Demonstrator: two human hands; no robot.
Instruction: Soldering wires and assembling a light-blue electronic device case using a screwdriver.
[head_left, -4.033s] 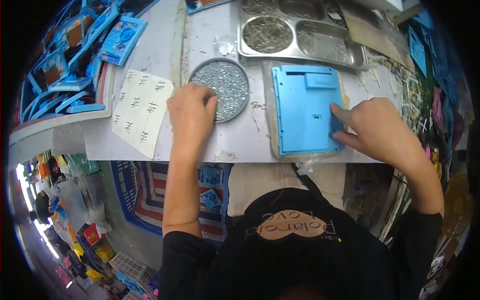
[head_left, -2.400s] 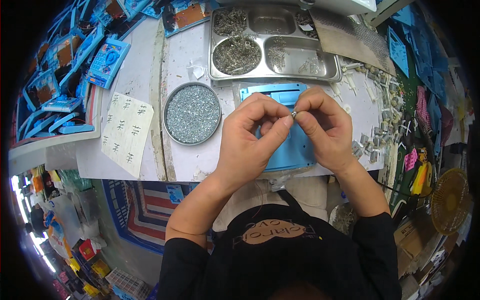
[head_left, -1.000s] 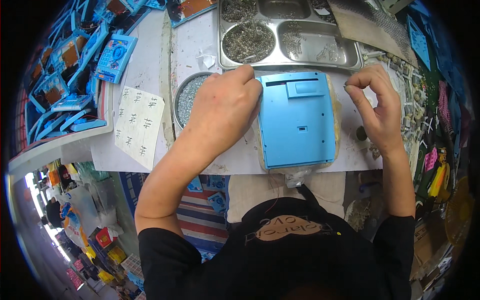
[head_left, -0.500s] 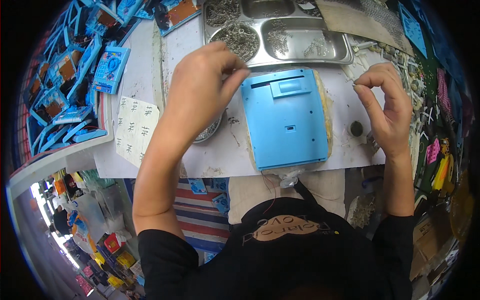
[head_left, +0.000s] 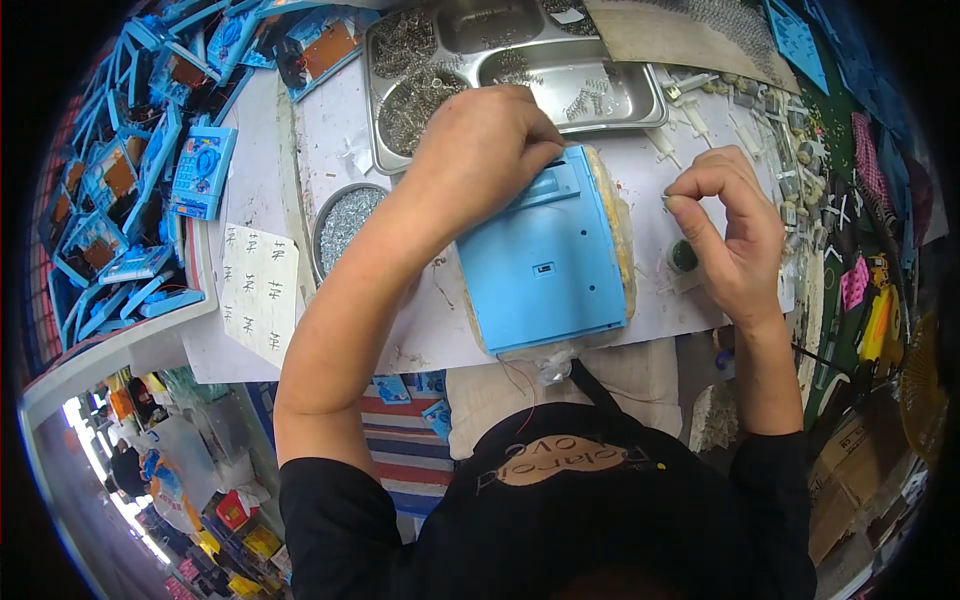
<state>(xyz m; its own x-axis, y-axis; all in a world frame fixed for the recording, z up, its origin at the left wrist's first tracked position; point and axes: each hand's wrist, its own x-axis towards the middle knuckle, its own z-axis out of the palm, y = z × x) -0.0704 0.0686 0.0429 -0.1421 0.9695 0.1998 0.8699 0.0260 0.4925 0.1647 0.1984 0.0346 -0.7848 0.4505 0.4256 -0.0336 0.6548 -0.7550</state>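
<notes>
A flat blue plastic casing lies on a pale padded block in front of me, back side up, with screw holes and a small socket opening. My left hand reaches over its far end. Thumb and fingers come together at the upper right corner, hiding the slot there; what they hold, if anything, cannot be made out. To the right of the casing, my right hand is raised, with thumb and forefinger pinching a tiny thin piece too small to name.
A steel compartment tray with small springs stands behind the casing. A round bowl of small metal pieces sits by my left forearm, near a marked paper sheet. Blue casings pile up at left; small parts crowd the right.
My left hand has moved right, from beside the casing's far left corner to over its far end. My right hand keeps its pinch. The whole view has shifted slightly.
</notes>
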